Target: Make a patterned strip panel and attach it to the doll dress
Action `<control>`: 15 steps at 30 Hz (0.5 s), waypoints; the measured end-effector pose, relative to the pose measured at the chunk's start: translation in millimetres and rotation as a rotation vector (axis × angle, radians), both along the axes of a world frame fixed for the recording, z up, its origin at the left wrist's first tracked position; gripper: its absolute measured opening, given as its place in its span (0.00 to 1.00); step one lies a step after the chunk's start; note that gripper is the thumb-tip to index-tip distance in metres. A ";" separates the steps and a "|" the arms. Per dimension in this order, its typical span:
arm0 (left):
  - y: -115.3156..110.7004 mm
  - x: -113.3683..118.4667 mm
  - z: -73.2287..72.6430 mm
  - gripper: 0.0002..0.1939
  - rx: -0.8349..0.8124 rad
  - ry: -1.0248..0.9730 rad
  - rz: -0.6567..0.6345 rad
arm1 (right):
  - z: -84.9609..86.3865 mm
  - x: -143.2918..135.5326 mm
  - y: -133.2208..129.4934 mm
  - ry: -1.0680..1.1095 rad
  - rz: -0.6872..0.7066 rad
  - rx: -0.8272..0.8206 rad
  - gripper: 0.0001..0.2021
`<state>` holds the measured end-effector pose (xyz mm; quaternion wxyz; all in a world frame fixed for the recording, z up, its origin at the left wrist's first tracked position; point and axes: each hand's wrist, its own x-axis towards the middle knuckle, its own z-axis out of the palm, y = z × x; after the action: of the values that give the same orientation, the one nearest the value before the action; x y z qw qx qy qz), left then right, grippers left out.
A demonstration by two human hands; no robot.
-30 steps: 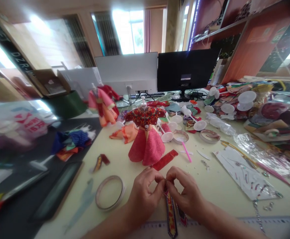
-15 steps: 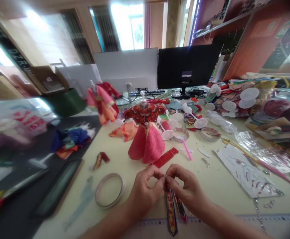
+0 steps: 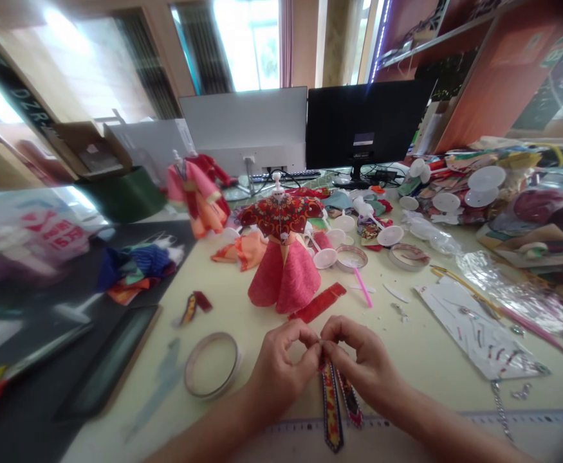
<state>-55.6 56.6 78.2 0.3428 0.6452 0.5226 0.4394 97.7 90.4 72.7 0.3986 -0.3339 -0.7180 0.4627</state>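
Two narrow patterned ribbons (image 3: 331,411) with dark edges and pointed ends hang down from between my hands. My left hand (image 3: 288,360) pinches their upper end between thumb and forefinger. From the other side my right hand (image 3: 358,360) pinches the same spot, and the fingertips of both hands meet there, hiding the joined end. Just beyond stands a small doll dress form in a red patterned top and pink skirt (image 3: 284,276). A strip of red cloth (image 3: 318,303) lies between the skirt and my fingers.
A roll of tape (image 3: 212,365) lies left of my hands, with a short folded ribbon (image 3: 195,306) behind it. At right are a white card of trinkets (image 3: 479,328) and yellow-handled tweezers (image 3: 469,292). A ruler (image 3: 484,419) runs along the front. Two monitors (image 3: 368,125) stand behind.
Both hands keep their pinch on the ribbons with hardly any movement. The whole view has shifted very slightly.
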 end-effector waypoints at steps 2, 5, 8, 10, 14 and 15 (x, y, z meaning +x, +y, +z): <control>0.4 -0.5 -0.7 0.05 -0.011 -0.029 -0.010 | -2.0 0.8 0.6 0.047 0.031 -0.075 0.08; 1.1 -1.1 -1.8 0.03 -0.025 -0.056 -0.025 | -6.0 2.1 1.6 0.121 0.045 -0.150 0.09; 1.4 -1.3 -3.0 0.03 -0.033 -0.079 -0.027 | -8.8 1.8 2.4 0.145 0.037 -0.162 0.09; 1.5 -1.2 -3.6 0.05 -0.048 -0.102 -0.039 | -9.4 0.8 2.6 0.155 0.051 -0.175 0.09; 2.2 -0.7 -3.8 0.07 -0.093 -0.145 -0.046 | -8.6 -0.2 2.1 0.137 0.039 -0.155 0.07; 2.4 -0.6 -3.5 0.07 -0.098 -0.151 -0.043 | -8.1 0.1 1.7 0.113 -0.011 -0.094 0.06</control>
<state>-56.2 59.0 74.7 0.4218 0.6037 0.5021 0.4533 97.8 92.1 64.6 0.4249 -0.3295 -0.6699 0.5120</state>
